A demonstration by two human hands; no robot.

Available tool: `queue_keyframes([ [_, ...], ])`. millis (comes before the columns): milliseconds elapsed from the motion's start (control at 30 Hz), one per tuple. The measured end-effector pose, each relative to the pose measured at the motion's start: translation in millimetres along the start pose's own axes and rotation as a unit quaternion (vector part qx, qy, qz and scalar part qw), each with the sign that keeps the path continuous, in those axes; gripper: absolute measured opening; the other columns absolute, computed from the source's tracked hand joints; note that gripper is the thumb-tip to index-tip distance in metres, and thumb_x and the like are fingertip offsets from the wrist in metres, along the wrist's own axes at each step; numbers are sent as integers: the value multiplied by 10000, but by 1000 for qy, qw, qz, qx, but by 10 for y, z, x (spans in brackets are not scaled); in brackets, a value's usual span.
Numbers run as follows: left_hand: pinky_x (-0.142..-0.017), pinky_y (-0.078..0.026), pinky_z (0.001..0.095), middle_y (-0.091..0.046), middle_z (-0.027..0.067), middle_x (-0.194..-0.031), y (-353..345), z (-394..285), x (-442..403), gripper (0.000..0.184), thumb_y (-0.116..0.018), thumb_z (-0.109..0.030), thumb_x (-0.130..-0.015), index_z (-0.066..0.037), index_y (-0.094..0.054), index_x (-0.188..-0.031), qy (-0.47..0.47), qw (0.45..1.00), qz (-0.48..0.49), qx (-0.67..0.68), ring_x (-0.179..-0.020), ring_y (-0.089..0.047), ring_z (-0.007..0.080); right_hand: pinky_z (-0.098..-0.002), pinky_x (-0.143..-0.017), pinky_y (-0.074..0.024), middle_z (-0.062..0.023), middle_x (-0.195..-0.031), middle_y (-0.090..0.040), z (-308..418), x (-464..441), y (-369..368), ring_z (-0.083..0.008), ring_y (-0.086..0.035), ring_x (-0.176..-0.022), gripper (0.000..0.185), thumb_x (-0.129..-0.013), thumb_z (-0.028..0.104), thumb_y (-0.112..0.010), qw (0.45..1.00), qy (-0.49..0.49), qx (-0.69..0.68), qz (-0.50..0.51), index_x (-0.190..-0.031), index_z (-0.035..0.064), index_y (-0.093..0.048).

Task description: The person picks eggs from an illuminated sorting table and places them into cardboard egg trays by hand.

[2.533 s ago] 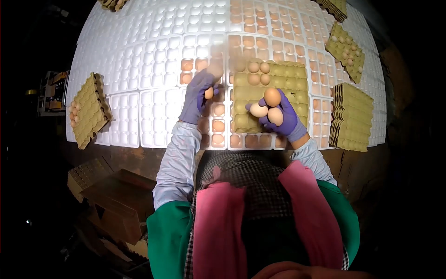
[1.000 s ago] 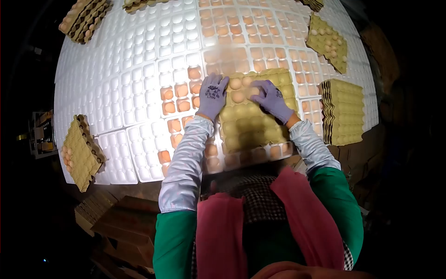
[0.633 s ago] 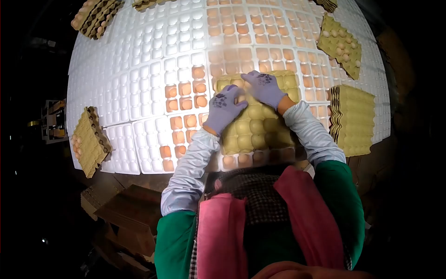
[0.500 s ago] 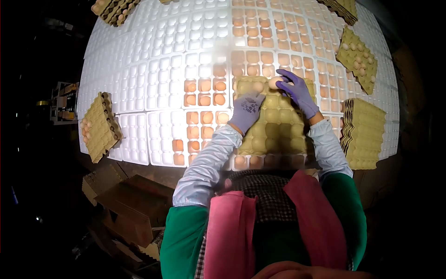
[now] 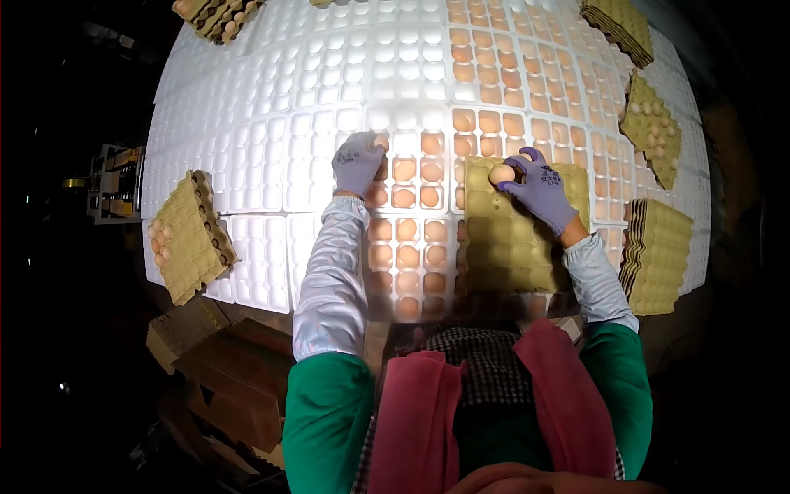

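My left hand (image 5: 358,162), in a purple glove, is over the white moulded trays, its fingertips closed on a brown egg (image 5: 381,143) at a cell. Several eggs (image 5: 404,170) sit in cells just right of it. My right hand (image 5: 539,189), gloved alike, grips a pale egg (image 5: 501,174) between thumb and fingers, and a second egg shows partly behind its fingers. Beneath that hand lies a yellow-green pulp tray (image 5: 510,247), whose visible cells hold no eggs. It rests on top of the white trays.
A stack of pulp trays (image 5: 662,255) stands at the right edge, with an egg-holding tray (image 5: 652,132) behind it. Another tray with eggs (image 5: 189,243) leans at the left. More stacks (image 5: 617,29) are at the back. Cardboard boxes (image 5: 234,379) lie below the table at left.
My left hand has moved left from the pulp tray to the white cells. My right hand stays above the pulp tray, holding eggs. The eggs on the pulp tray have been picked up. The view has shifted.
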State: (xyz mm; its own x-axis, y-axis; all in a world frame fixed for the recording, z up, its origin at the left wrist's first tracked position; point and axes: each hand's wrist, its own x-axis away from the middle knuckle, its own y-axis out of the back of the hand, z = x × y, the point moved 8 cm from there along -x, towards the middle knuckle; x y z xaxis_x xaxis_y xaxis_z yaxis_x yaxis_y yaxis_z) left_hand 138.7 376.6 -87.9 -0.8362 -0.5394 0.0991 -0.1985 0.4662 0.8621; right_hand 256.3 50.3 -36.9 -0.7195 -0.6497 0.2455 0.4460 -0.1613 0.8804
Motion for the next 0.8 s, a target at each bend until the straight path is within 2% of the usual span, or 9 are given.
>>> queue_keyframes([
  [167, -997, -496, 428, -668, 152, -1252, 138, -146, -314, 373, -653, -225, -928, -56, -670, -1261, -88, 945, -135, 285, -1096, -633, 337, -431, -935, -547, -160, -1388, -529, 955, -474, -175, -338, -627, -1164, 524, -833, 440, -740, 988, 71, -127, -49, -1278, 175, -656],
  [267, -1181, -304, 495, -595, 123, -1403, -380, -82, -496, 422, -562, -238, -983, -102, -587, -1381, -255, 959, -113, -58, -1356, -483, 344, -439, -949, -520, -188, -1450, -463, 1291, -1022, -743, -356, -606, -1191, 464, -891, 362, -660, 995, 89, -34, -24, -1315, 179, -614],
  [333, -1208, -249, 521, -554, 113, -1457, -427, -12, -459, 427, -528, -200, -986, -123, -570, -1403, -262, 956, -130, -26, -1404, -443, 336, -455, -953, -520, -192, -1459, -458, 1313, -1211, -936, -359, -621, -1172, 441, -912, 339, -637, 998, 46, -11, 39, -1322, 180, -608],
  [433, -1208, -261, 516, -555, 115, -1447, -354, -32, -454, 456, -529, -117, -938, -109, -571, -1392, -238, 965, -112, 10, -1397, -448, 332, -464, -960, -519, -197, -1464, -461, 1393, -1258, -760, -357, -643, -1139, 429, -928, 326, -616, 989, 57, -109, -88, -1334, 188, -609],
  [533, -1208, -271, 507, -572, 105, -1417, -294, -79, -458, 462, -524, -66, -899, -81, -586, -1356, -232, 966, -117, 0, -1380, -463, 322, -451, -963, -522, -187, -1458, -478, 1487, -1493, -912, -349, -658, -1114, 429, -932, 312, -628, 993, 87, -64, -43, -1344, 196, -616],
  [567, -1209, -271, 507, -573, 103, -1418, -308, -62, -461, 460, -523, -66, -900, -84, -589, -1355, -230, 966, -115, 7, -1380, -465, 320, -424, -961, -524, -165, -1462, -492, 1446, -1562, -1030, -337, -657, -1117, 419, -952, 306, -614, 997, 61, -21, 32, -1356, 193, -617],
  [667, -1211, -273, 497, -583, 97, -1408, -339, -14, -463, 447, -522, -47, -882, -93, -611, -1318, -241, 960, -140, 38, -1372, -479, 308, -405, -950, -529, -146, -1484, -484, 1412, -1497, -582, -320, -666, -1094, 402, -992, 329, -545, 983, 46, -98, -146, -1355, 173, -618],
  [700, -1211, -275, 490, -587, 98, -1403, -322, -14, -468, 451, -523, -42, -874, -93, -615, -1313, -239, 961, -132, 36, -1374, -478, 305, -458, -1021, -476, -160, -1471, -495, 1323, -1491, -488, -338, -614, -1180, 433, -1013, 328, -502, 969, 21, -151, -193, -1390, 129, -582],
  [800, -1208, -278, 485, -597, 110, -1385, -326, -19, -473, 469, -546, -41, -853, -88, -624, -1313, -248, 962, -111, 39, -1364, -484, 309, -541, -1102, -373, -186, -1462, -496, 1053, -1475, -995, -386, -512, -1297, 477, -1006, 306, -527, 937, 125, 147, -292, -1431, 90, -522],
])
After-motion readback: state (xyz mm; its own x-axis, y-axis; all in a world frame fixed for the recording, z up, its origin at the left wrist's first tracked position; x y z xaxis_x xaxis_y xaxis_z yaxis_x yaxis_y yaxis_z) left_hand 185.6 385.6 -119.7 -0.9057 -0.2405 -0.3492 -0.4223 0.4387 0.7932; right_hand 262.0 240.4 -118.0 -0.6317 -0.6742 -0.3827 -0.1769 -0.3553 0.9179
